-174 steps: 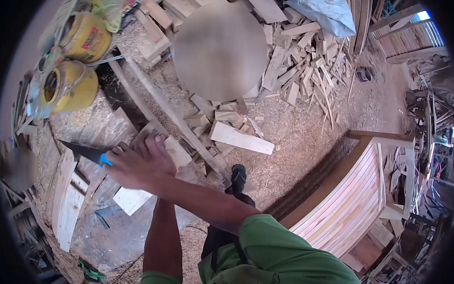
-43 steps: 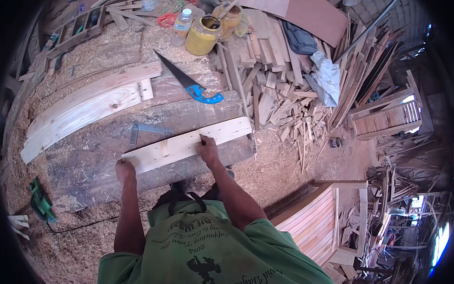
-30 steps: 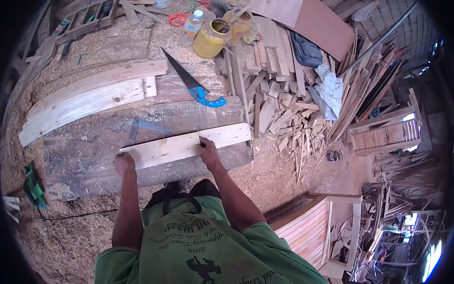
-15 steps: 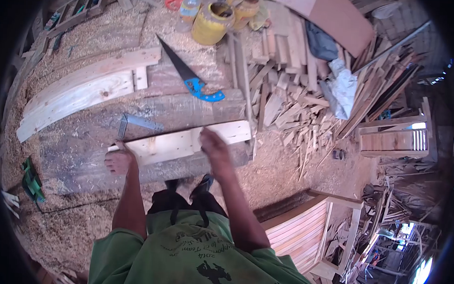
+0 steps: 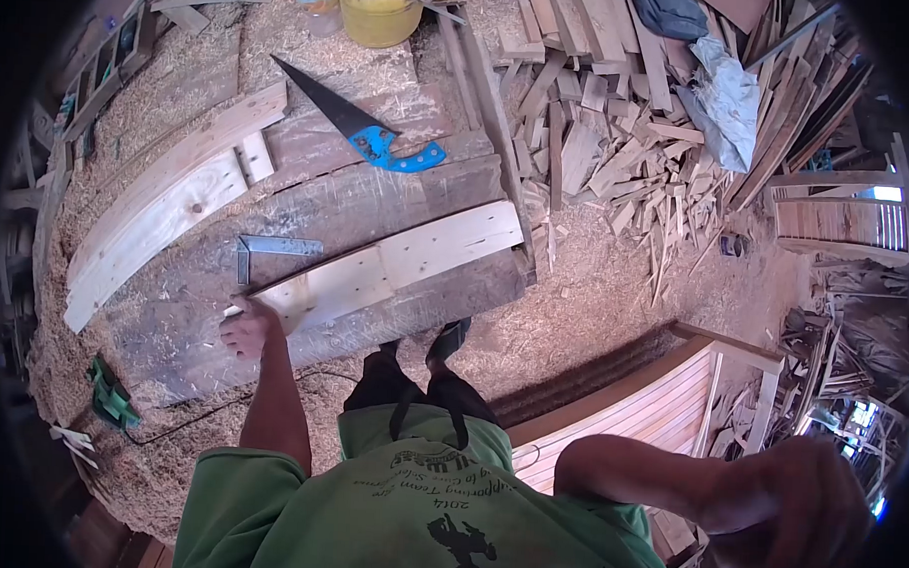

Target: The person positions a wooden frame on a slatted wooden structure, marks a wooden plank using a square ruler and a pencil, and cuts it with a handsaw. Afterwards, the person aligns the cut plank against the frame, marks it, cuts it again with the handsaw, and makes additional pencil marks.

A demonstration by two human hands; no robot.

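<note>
A pale wooden board (image 5: 405, 257) with small dark holes lies slanted across the workbench (image 5: 377, 206). My left hand (image 5: 251, 329) is closed around the board's left end. Raised away from the bench, my right hand (image 5: 812, 512) is close to the camera at the lower right; its fingers are bent together, dark and blurred, and whatever they hold cannot be made out. Just above the board's left part rests a metal try square (image 5: 281, 246). A handsaw (image 5: 365, 131) with a blue handle lies farther back on the bench.
Curved wooden pieces (image 5: 182, 199) lie at the bench's left. A yellow container (image 5: 381, 11) stands at the back, and offcuts (image 5: 619, 160) are heaped to the right. A green power tool (image 5: 113, 394) sits at lower left. Slatted wooden furniture (image 5: 630, 420) stands right of me.
My right hand has left the board and swung up to the lower right, near the camera. My left hand stays on the board's left end. The view has shifted.
</note>
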